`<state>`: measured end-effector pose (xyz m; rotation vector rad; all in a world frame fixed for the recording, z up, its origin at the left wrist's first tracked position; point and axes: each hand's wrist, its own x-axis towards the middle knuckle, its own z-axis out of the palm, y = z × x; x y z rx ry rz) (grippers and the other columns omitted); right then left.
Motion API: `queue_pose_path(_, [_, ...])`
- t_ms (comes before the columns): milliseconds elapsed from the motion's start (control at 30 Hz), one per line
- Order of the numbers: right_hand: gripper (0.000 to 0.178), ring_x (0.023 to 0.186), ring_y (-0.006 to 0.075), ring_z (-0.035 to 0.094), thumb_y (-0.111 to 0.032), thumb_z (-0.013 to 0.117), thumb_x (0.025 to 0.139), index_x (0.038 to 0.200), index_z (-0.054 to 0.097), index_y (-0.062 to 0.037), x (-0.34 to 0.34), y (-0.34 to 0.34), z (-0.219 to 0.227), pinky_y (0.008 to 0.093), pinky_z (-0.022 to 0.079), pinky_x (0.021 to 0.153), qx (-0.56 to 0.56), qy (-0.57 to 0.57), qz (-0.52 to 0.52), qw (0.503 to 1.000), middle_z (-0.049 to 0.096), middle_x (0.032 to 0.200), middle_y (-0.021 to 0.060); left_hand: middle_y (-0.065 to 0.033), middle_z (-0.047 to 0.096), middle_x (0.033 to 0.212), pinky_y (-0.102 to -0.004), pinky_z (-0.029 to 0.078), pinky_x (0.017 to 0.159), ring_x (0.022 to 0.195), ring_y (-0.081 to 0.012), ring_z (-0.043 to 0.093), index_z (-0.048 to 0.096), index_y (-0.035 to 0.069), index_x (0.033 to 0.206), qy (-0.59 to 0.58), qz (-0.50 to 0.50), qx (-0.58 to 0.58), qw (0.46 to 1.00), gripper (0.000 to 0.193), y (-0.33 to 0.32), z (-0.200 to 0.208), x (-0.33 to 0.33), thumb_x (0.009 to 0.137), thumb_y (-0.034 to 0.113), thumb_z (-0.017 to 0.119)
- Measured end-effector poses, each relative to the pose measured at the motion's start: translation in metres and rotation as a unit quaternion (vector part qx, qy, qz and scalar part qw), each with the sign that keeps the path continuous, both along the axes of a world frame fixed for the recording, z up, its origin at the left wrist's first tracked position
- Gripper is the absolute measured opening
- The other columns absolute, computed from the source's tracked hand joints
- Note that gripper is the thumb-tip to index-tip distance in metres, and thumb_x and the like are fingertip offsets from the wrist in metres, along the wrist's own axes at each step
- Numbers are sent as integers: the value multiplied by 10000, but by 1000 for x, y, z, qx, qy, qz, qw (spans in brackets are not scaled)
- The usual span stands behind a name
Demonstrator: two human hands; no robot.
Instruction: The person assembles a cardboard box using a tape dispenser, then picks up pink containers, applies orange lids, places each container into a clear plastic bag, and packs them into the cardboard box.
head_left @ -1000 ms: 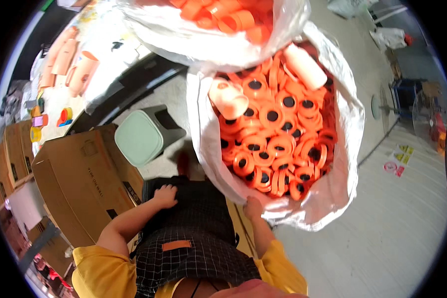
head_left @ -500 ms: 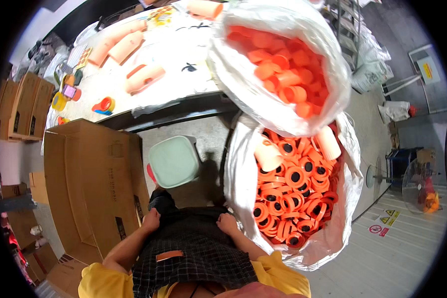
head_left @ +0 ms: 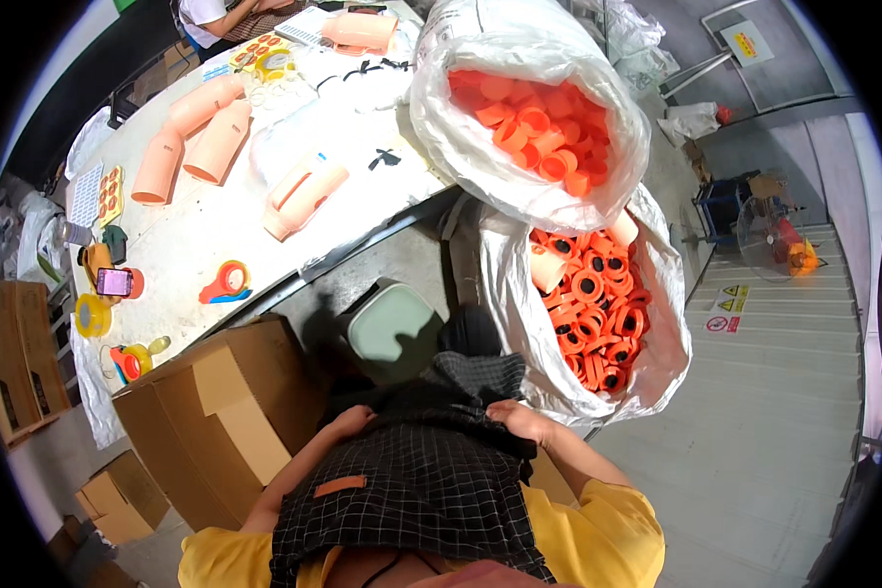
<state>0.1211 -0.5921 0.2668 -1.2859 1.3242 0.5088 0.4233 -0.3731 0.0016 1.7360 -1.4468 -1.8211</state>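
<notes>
The apron (head_left: 412,490) covers the torso front. The right hand (head_left: 521,419) grasps its right side, near the ring sack (head_left: 666,355). The left hand (head_left: 354,420) touches its left side; finger closure cannot be determined.

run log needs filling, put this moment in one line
left hand: at checked apron | right hand: at apron, near white sack of orange rings | green stool: ahead

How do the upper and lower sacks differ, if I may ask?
The upper sack holds plain orange cup-like pieces; the lower sack holds orange rings, many with black centres. Pale peach pieces also lie in the lower sack, while none show in the upper sack. Both are white and open.
</notes>
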Motion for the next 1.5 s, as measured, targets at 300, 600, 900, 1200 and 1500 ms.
queue_pose_path(300, [181, 735, 65, 476, -187, 666, 987, 932, 651, -15, 125, -23, 7, 257, 430, 683, 11, -165, -31, 986, 565, 778, -36, -246, 704, 1097, -483, 499, 894, 1058, -420, 664, 686, -16, 1129, -12, 82, 68, 994, 308, 17, 63, 89, 956, 197, 548])
queue_pose_path(600, [126, 780, 29, 501, -169, 705, 974, 965, 649, -56, 147, -127, -56, 211, 430, 719, 76, -194, 3, 978, 587, 840, -71, -242, 709, 996, -473, 496, 794, 907, -369, 687, 704, -29, 982, 15, 110, 96, 989, 284, -75, 14, 94, 937, 221, 577])
queue_pose_path(900, [287, 906, 136, 566, -318, 703, 953, 996, 641, -42, 168, -336, -147, 318, 480, 829, 167, -65, 279, 944, 623, 904, 24, -140, 719, 959, -409, 539, 795, 862, -273, 688, 737, 40, 1022, 11, 354, 70, 932, 208, -237, -19, 52, 925, 194, 635])
queue_pose_path(1200, [536, 977, 295, 608, -257, 811, 864, 1220, 536, 33, 460, -365, -223, 386, 492, 888, -351, -311, 115, 876, 623, 1060, 152, -162, 631, 1203, -358, 500, 935, 1069, -225, 603, 497, -55, 1330, -301, 780, -179, 518, 562, -321, 19, 376, 944, 280, 730])
queue_pose_path(1500, [371, 784, 165, 628, -311, 529, 1069, 1269, 584, -3, 538, -329, -207, 337, 520, 687, 59, -288, -249, 923, 655, 911, 58, -120, 634, 1220, -323, 527, 896, 1036, -213, 634, 476, -47, 1417, 238, 855, -160, 431, 534, -336, -38, 554, 962, 155, 667])
